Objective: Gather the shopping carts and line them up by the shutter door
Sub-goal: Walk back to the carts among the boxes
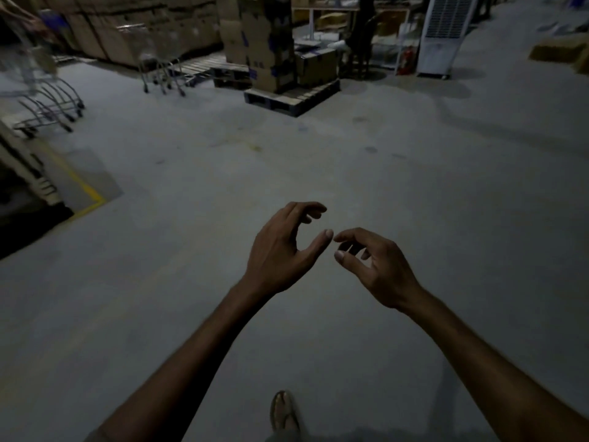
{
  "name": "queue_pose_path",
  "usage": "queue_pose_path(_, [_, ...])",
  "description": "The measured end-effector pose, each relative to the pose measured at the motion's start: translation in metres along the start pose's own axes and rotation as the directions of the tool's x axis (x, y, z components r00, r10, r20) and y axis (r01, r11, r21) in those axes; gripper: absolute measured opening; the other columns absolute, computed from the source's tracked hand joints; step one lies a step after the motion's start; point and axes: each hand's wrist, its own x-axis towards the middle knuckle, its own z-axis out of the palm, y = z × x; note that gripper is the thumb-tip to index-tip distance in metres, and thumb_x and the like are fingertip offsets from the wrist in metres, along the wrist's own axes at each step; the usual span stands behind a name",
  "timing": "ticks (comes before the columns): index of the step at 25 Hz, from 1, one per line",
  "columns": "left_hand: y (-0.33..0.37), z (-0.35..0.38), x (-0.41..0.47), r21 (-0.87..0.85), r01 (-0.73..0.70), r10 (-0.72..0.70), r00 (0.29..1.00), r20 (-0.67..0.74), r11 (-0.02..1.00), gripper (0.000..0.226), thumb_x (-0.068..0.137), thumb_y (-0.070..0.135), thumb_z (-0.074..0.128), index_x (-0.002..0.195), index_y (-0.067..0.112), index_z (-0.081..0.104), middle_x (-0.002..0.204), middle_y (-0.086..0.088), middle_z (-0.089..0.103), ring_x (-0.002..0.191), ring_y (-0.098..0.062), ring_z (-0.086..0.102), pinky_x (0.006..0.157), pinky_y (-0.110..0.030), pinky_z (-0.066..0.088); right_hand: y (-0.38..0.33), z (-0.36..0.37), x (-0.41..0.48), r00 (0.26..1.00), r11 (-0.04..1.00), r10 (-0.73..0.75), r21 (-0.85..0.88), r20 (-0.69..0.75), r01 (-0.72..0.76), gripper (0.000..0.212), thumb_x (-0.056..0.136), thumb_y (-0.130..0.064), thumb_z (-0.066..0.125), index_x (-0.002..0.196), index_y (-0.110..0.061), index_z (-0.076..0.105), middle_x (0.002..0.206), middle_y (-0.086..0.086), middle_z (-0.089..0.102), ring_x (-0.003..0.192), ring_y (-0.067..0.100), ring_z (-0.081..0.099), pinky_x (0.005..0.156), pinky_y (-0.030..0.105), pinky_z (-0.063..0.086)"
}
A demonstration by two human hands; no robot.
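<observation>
**Nothing held, arms extended**

Far beyond and left of the fingers (310, 208), nested shopping carts (47, 103) are seen blurred and cut by the frame edge; a lone cart (161, 71) is dimly made out. The left hand (280, 250) and right hand (379, 269) are held forward, fingers loosely curled, nothing gripped.

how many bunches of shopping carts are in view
2. A nested row at the far left, and a separate bunch further back beside the empty pallet. Blur hides how many carts each holds; others may be hidden.
</observation>
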Motion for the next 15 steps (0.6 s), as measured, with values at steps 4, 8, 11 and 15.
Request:
queue_pose_path(4, [-0.092, -0.032, 0.05, -0.001, 0.107, -0.107, 0.994, -0.014, 0.994, 0.03, 0.098, 0.031, 0.064, 0.127, 0.03, 0.057, 0.117, 0.016, 0.065, 0.103, -0.003, 0.064, 0.083, -0.037, 0.056, -0.011, 0.045, 0.097, 0.986, 0.977, -0.161, -0.136, 0.033, 0.164, 0.034, 0.094, -0.049, 0.059, 0.119, -0.028, 0.064, 0.103, -0.013, 0.066, 0.089, 0.004, 0.061, 0.073, 0.037, 0.055])
queue_pose_path(8, [-0.177, -0.059, 0.1, 0.043, 0.188, -0.187, 0.982, -0.025, 0.981, 0.034, 0.094, 0.025, 0.066, 0.125, 0.032, 0.057, 0.119, 0.019, 0.063, 0.106, -0.002, 0.063, 0.084, -0.04, 0.056, -0.025, 0.078, 0.188, 0.926, 0.876, -0.378, -0.326, -0.004, 0.356, 0.035, 0.092, -0.037, 0.067, 0.12, -0.016, 0.066, 0.104, -0.001, 0.068, 0.091, 0.015, 0.062, 0.074, 0.035, 0.05])
queue_pose_path(11, [-0.228, -0.068, 0.134, 0.032, 0.233, -0.232, 0.971, -0.054, 0.972, 0.033, 0.094, 0.029, 0.068, 0.125, 0.033, 0.057, 0.122, 0.02, 0.062, 0.11, -0.001, 0.062, 0.086, -0.038, 0.056, -0.018, 0.1, 0.253, 0.877, 0.772, -0.48, -0.458, 0.034, 0.441, 0.037, 0.093, -0.036, 0.065, 0.121, -0.012, 0.068, 0.109, 0.006, 0.069, 0.095, 0.024, 0.063, 0.075, 0.039, 0.048])
queue_pose_path(15, [-0.294, -0.064, 0.186, 0.04, 0.27, -0.266, 0.96, -0.084, 0.962, 0.034, 0.094, 0.032, 0.069, 0.126, 0.033, 0.057, 0.123, 0.02, 0.061, 0.11, 0.0, 0.061, 0.086, -0.036, 0.056, 0.014, 0.132, 0.342, 0.838, 0.715, -0.532, -0.464, 0.122, 0.522, 0.038, 0.094, -0.038, 0.061, 0.12, -0.011, 0.068, 0.11, 0.007, 0.07, 0.094, 0.027, 0.063, 0.074, 0.041, 0.047])
